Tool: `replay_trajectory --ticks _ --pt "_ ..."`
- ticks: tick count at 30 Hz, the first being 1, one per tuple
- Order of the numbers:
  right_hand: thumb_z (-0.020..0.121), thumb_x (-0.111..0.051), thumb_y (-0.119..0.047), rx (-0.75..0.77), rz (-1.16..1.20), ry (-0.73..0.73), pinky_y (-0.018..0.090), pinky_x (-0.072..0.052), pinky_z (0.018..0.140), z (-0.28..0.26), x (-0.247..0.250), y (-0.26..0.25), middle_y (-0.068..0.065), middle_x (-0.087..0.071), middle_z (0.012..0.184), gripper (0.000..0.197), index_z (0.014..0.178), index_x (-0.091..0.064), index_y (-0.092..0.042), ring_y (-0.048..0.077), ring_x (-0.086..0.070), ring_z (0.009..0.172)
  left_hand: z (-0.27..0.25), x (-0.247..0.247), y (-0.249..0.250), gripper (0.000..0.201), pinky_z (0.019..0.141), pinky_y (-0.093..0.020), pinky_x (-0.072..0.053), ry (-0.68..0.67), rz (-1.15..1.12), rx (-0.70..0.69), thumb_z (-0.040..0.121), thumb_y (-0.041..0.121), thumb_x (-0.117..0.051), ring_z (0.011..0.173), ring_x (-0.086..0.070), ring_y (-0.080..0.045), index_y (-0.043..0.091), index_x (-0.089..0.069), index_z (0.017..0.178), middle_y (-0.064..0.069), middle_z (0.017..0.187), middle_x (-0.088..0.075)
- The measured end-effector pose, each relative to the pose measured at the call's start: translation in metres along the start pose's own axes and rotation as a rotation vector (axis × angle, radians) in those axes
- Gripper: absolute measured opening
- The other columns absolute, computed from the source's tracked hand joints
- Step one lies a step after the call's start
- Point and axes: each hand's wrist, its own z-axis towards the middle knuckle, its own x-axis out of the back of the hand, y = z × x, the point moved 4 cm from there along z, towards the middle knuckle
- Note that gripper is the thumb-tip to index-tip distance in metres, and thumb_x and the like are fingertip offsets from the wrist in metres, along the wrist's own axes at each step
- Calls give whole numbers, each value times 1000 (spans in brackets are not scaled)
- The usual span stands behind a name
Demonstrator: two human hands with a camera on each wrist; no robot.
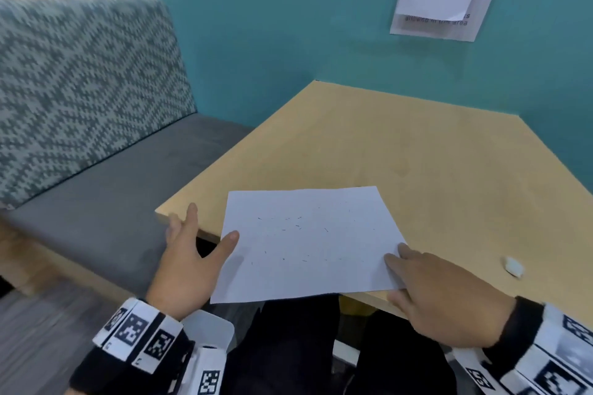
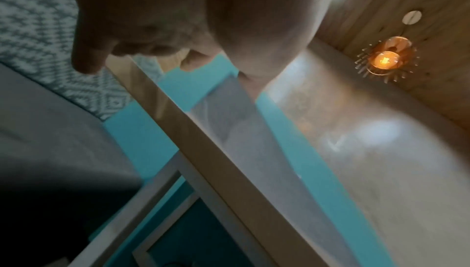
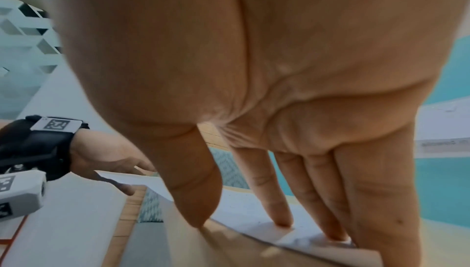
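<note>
Under right hand [image 1: 449,295], hidden paper [image 1: 305,240] corner

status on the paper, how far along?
Done: the sheet lies at the table edge, its near side overhanging. In hand: left hand thumb rests on its left edge and right hand fingers press its right corner. Left: dark flecks lie on it; probably not tipped off yet.

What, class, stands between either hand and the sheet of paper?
Nothing visible. The left hand touches the sheet of paper at its left edge; the right hand presses its near right corner. A small white object lies apart on the table.
</note>
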Motion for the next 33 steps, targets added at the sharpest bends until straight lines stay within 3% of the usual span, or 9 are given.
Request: replay_trajectory --ticks 2,7,13,16,19,23,26,29,33 --pt "99 -37 -40 38 6 25 30 -47 78 -1 1 -17 -5 -39 101 16 93 -36 -26 13 -48 81 -5 9 -8 98 118 -38 -21 62 -54 59 91 53 -60 152 -10 -14 25 3 160 7 167 7" --pt "99 -34 -40 75 84 77 31 -47 75 -1 0 -54 -8 -36 102 15 92 -36 -26 16 -52 81 -14 28 -41 104 81 -39 -53 56 -510 281 93 32 -68 104 -67 -15 23 12 158 14 116 -69" --pt "95 -44 -49 -44 312 251 29 -46 90 -7 -6 -65 -20 -48 127 35 119 -58 -29 13 -54 116 -34 50 -62 99 79 -44 -56 41 -620 322 91 7 -67 86 -75 -26 22 4 159 -2 102 -77" --pt "83 -66 -43 -204 537 448 20 -41 59 -22 -5 -50 -13 -64 66 21 73 -67 -25 6 -59 65 -48 59 -67 94 69 -38 -58 28 -608 314 91 5 -66 83 -76 -23 25 -5 160 -2 101 -77" --pt "80 -70 -41 -324 683 262 23 -39 56 -26 -22 -41 -15 -63 53 28 61 -65 -22 6 -59 59 -65 70 -76 95 64 -35 -60 27 -607 334 87 6 -72 81 -76 -23 26 -13 160 -6 102 -77" --pt "81 -64 -52 -308 856 151 28 -43 63 -20 -40 -49 -8 -71 59 29 74 -68 -24 16 -70 67 -90 85 -94 131 73 -42 -62 14 -612 356 45 35 -99 95 -74 -33 32 -29 155 -14 111 -74" --pt "71 -62 -72 -262 1092 -71 35 -52 73 -4 -63 -63 -9 -77 88 54 98 -70 -25 17 -75 82 -109 95 -109 87 74 -39 -62 61 -618 355 79 14 -76 94 -74 -30 29 -34 153 -12 108 -75" --pt "51 -77 -75 -148 1392 -303 47 -52 94 22 -81 -87 2 -75 110 90 118 -65 -17 26 -72 102 -127 103 -123 78 66 -32 -61 93 -599 344 79 -1 -74 88 -75 -26 31 -46 144 -12 102 -76" --pt "68 -81 -48 -17 1483 -429 52 -48 100 59 -88 -123 10 -73 113 68 119 -64 -7 30 -71 104 -135 117 -150 64 68 -33 -61 151 -585 354 92 -4 -58 93 -74 -27 31 -47 145 -12 106 -76"
